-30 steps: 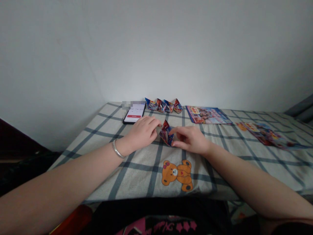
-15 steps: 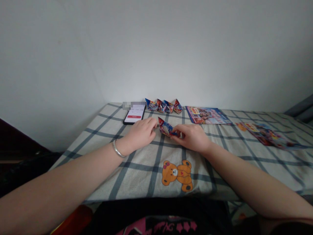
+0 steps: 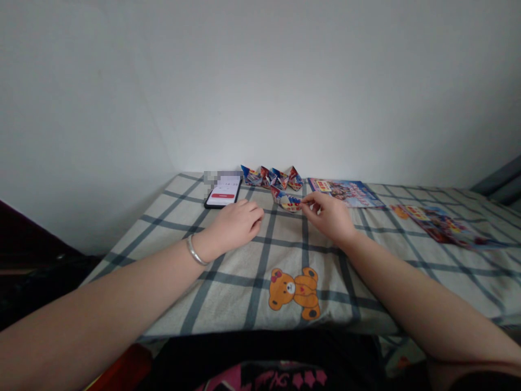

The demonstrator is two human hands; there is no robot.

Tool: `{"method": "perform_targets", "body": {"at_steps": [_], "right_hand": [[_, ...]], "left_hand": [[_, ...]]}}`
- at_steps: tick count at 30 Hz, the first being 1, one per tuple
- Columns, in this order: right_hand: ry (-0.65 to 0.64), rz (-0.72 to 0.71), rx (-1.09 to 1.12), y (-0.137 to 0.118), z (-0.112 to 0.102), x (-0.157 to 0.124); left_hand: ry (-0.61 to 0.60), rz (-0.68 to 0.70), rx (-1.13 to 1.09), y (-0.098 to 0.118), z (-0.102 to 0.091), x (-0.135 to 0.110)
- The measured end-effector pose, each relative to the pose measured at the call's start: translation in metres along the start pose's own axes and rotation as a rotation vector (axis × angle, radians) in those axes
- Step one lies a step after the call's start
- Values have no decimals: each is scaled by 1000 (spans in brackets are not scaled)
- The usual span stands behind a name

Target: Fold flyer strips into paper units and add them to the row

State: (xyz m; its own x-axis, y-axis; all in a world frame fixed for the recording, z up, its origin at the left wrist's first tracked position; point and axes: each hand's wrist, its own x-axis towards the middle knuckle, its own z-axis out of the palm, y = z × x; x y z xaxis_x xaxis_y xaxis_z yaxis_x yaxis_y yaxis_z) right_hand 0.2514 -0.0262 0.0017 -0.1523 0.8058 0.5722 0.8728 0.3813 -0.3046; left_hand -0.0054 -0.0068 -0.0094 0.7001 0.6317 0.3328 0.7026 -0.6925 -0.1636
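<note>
A folded paper boat [image 3: 288, 202] in red, blue and yellow print stands on the checked cloth, just in front of a row of several similar folded paper boats [image 3: 271, 177]. My right hand [image 3: 331, 217] pinches its right tip between thumb and fingers. My left hand [image 3: 238, 224], with a silver bangle at the wrist, rests on the cloth to the left of that boat, fingers curled in and nothing visible in them. Just beyond the left hand lies a phone [image 3: 223, 191] with its screen lit.
Printed leaflets [image 3: 352, 194] lie at the back, right of the boats. More leaflets [image 3: 445, 224] lie farther right. A checked cloth with a bear picture [image 3: 295, 293] covers the table. A plain wall [image 3: 260, 98] rises behind its back edge.
My right hand has moved the paper boat away from me and slightly right, up to the row, turning it a little. My left hand has stayed nearly in place.
</note>
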Motion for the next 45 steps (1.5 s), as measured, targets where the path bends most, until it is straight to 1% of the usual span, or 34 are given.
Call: {"method": "perform_targets", "body": {"at_steps": [5,6,9,12,16,21,26,32,37,41,45], "right_hand": [[204,73,39,24,-6,9],[232,103,32,30,-7,11],[256,191,0,46,-10,16],[222,297,-39,57,-9,20],[144,386,-138,62,-3,26],[-24,417,-279,58,3,36],[-111,397,-348,53,5,46],[-146,411,-307,53,12,58],[-147,386,-274,50,18,64],[-152,373,-287,48,18,65],[-157,325,-315,45,15,61]], "left_hand": [[1,0,4,0,0,0],[2,1,3,0,1,1],[9,6,-1,0,2,1],[16,11,-5,0,3,0],[8,16,-1,0,2,0],[3,21,6,0,1,1],[6,27,9,0,3,2],[5,24,25,0,3,0],[17,33,25,-1,4,0],[22,31,14,-1,4,1],[10,30,5,-1,3,1]]}}
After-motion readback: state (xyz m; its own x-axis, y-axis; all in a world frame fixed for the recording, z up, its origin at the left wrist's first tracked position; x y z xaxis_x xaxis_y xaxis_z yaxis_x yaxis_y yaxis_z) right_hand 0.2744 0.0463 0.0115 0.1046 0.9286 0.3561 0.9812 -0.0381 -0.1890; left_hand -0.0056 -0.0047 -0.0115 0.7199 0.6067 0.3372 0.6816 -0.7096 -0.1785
